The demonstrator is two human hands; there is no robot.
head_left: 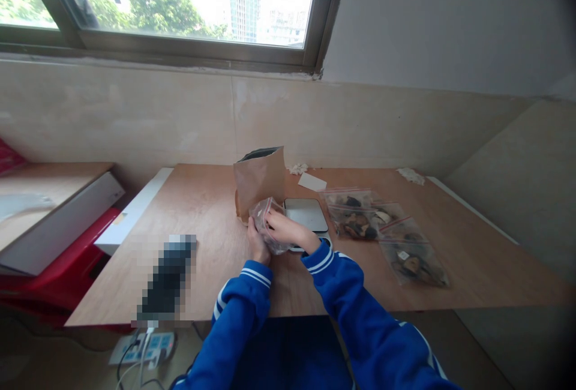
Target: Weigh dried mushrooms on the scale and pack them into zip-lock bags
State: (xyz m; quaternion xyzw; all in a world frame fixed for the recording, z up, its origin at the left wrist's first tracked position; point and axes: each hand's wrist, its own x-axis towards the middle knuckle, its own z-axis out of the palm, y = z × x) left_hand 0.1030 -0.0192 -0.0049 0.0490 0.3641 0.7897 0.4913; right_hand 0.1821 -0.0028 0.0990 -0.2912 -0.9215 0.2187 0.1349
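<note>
Both my hands hold a small clear zip bag (266, 222) with a red seal strip above the wooden table (202, 222). My left hand (257, 245) grips it from below and behind, fingers closed round it. My right hand (283, 229) pinches its top edge. Just behind stands an open brown paper pouch (260, 180). A small white digital scale (307, 215) lies right of my hands.
Several filled zip bags (387, 231) with dark dried pieces lie in a row at the right. A blurred dark object (166, 279) rests at the left front. A white slip (312, 182) and paper scraps (410, 175) lie near the wall. A power strip (146, 347) sits on the floor.
</note>
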